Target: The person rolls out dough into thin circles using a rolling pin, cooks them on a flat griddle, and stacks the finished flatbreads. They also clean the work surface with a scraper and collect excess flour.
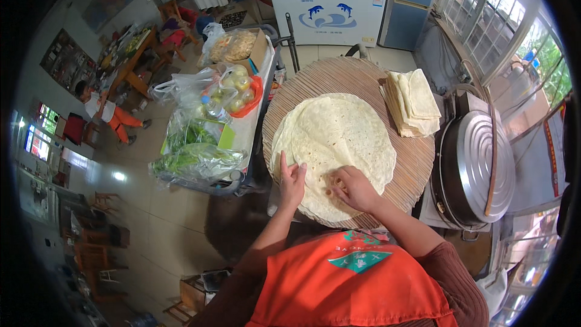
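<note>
Several large round flatbreads lie stacked, slightly fanned, on a round slatted board. At the stack's left edge is my left hand, with the thumb and index finger spread and nothing between them. My right hand rests on the lower part of the top flatbread, fingers curled downward. Whether those fingertips pinch the sheet is hidden. A pile of folded flatbreads sits at the board's upper right rim.
Right of the board stands a round griddle with a ridged metal lid, a thin wooden stick across it. On the left, a cart carries bagged greens, fruit and a bottle. A chest freezer stands beyond; a person is far left.
</note>
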A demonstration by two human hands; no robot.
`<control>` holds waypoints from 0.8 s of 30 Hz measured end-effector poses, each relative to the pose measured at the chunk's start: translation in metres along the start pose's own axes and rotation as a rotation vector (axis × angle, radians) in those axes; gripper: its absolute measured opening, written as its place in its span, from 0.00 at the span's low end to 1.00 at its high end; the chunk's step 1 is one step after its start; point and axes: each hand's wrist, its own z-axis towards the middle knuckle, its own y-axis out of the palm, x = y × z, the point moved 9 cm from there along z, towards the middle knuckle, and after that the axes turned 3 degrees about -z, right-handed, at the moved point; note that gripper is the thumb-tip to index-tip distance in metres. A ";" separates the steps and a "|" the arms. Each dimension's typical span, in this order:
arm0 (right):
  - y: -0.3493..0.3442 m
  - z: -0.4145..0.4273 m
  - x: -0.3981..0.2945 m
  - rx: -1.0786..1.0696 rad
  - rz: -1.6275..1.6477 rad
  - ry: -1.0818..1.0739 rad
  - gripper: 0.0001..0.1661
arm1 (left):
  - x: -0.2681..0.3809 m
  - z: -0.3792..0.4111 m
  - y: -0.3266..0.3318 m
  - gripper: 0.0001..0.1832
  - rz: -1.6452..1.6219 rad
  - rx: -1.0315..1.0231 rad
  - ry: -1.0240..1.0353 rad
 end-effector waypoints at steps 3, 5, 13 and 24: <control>0.001 -0.035 0.022 -0.056 -0.138 -0.028 0.21 | -0.002 -0.010 -0.004 0.26 0.486 -0.152 0.198; -0.005 -0.055 0.020 -0.069 -0.230 -0.112 0.23 | 0.006 -0.024 -0.015 0.21 0.491 -0.067 0.250; -0.018 -0.060 0.027 -0.107 -0.124 -0.262 0.17 | 0.072 -0.071 -0.004 0.23 0.864 -0.152 0.474; 0.005 -0.012 0.058 0.129 0.111 0.260 0.26 | 0.058 -0.065 0.016 0.34 1.001 -0.310 0.555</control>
